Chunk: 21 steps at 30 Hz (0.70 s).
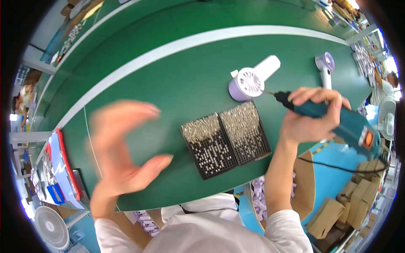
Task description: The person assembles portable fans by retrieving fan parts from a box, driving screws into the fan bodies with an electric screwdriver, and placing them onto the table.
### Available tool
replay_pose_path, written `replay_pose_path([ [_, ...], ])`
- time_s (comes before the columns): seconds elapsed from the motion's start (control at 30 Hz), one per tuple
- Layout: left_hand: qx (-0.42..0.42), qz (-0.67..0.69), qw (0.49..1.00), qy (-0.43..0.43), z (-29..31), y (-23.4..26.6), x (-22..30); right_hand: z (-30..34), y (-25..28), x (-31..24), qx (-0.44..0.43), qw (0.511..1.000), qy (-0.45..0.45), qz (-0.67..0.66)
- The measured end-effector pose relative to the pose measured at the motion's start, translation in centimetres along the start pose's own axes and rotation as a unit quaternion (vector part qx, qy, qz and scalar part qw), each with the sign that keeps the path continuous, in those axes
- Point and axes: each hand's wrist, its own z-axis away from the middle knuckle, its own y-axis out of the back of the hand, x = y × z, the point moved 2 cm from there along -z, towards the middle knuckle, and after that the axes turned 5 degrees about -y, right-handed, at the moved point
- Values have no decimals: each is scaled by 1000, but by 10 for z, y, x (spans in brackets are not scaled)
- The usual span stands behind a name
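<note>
My right hand (310, 120) is wrapped round a teal electric screwdriver (348, 126) with a black nose. The thin bit points left and its tip is at or very near the round head of a white and lilac handheld fan (268, 69); I cannot tell whether they touch. The fan lies on the green table (177, 88), handle toward the far right. Just nearer stand two black trays side by side, a left tray (205, 175) and a right tray (266, 152), both filled with rows of small metal screws. Left of them my left hand (116, 152), blurred, hangs open with nothing visible in it.
Another handheld fan (325, 63) lies at the far right of the table. A red-edged board (69, 168) and a blue bin (55, 194) are at the left edge. Below the table are a cardboard box (307, 189) with lilac parts and a floor fan (50, 227). The screwdriver's cord (337, 167) trails right.
</note>
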Motion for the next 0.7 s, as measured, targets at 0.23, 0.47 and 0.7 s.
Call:
replay_pose_path([
  [0.23, 211, 78, 951, -212, -50, -5, -4, -22, 2, 17, 69, 997, -7, 13],
  [0.47, 370, -61, 868, -325, -92, 75, -43, -18, -19, 2, 78, 996, -40, 5],
  [0.7, 592, -199, 647, -438, -135, 154, 62, -5, 20, 10, -45, 988, 150, 15],
])
